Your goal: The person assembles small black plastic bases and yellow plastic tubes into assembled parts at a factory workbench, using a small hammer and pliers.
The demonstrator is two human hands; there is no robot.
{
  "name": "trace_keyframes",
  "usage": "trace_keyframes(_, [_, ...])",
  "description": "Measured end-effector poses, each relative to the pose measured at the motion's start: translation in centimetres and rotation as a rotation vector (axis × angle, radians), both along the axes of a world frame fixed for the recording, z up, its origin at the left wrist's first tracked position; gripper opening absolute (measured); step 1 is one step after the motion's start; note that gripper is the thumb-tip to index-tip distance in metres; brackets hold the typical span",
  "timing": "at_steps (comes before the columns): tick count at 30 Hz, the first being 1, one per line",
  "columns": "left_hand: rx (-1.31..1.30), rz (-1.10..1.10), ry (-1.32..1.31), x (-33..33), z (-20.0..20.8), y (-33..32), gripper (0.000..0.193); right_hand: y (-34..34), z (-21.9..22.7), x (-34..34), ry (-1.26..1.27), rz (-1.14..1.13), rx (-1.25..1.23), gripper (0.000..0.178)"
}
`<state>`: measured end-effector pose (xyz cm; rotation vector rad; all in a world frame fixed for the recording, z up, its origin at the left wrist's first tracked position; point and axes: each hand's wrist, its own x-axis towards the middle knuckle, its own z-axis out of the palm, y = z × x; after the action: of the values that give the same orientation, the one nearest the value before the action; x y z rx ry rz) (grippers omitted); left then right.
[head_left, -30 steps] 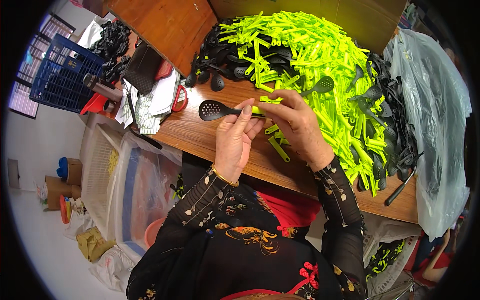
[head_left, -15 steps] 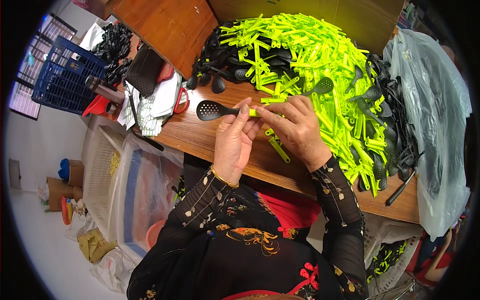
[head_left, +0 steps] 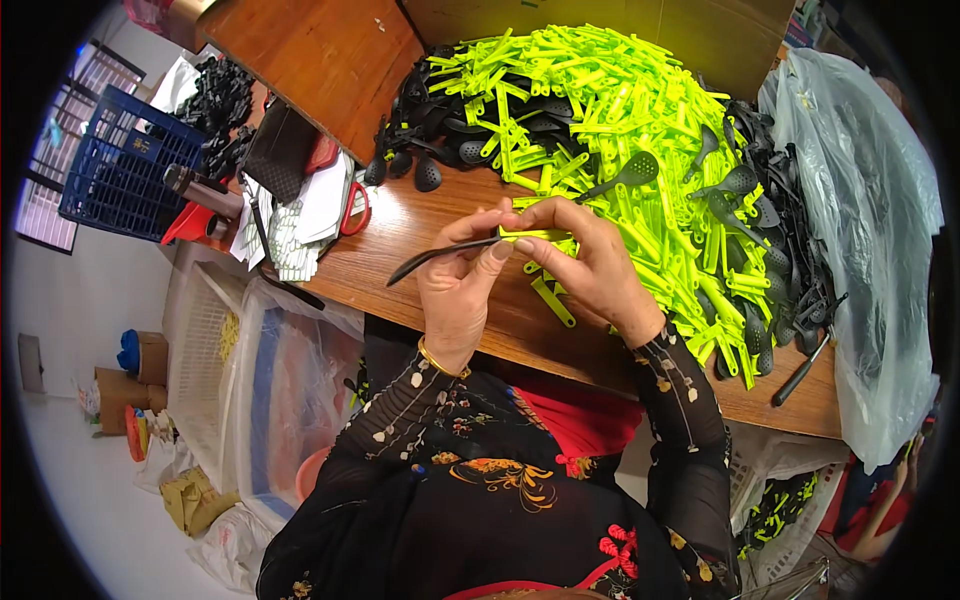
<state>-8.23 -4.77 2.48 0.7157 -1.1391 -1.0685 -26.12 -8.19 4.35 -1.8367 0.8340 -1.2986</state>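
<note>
Above the wooden table my left hand [head_left: 459, 290] pinches the neck of a small black slotted spoon [head_left: 428, 258], its bowl turned edge-on and pointing left. A lime-green handle [head_left: 545, 235] extends to the right from the black neck. Thumb and fingers of my right hand [head_left: 598, 265] close round that green part, and the fingertips of both hands meet at the joint. Just below my right hand, a loose green handle [head_left: 553, 302] lies on the table. Beyond it rises a large heap of green handles [head_left: 640, 110], with black spoon heads [head_left: 640, 168] on and around it.
A wooden board [head_left: 320, 60] and cardboard [head_left: 700, 35] wall the heap. To the left are red-handled scissors [head_left: 356, 210], papers [head_left: 300, 230] and a blue crate [head_left: 130, 160]. Clear plastic sheeting [head_left: 860, 250] hangs at right. Below the table's left edge stands a white basket [head_left: 200, 370].
The slotted spoon has rolled from showing its holed face to edge-on, its bowl dipping slightly lower. My right hand's fingers have wrapped further round the green handle.
</note>
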Motion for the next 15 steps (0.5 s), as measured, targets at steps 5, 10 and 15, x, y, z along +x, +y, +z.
trace_keyframes(5, [-0.143, 0.004, -0.142, 1.0, -0.7, -0.2, 0.029, 0.0, -0.5, 0.1, 0.313, -0.066, -0.415, 0.024])
trace_keyframes(10, [0.036, -0.075, -0.045, 0.5, 1.3, 0.0, 0.026, 0.3, -0.9, 0.9, 0.218, -0.158, -0.509, 0.024])
trace_keyframes(15, [-0.001, -0.101, 0.038, 0.4, 1.1, -1.0, 0.032, 0.5, -0.6, 0.8, 0.181, -0.167, -0.375, 0.023])
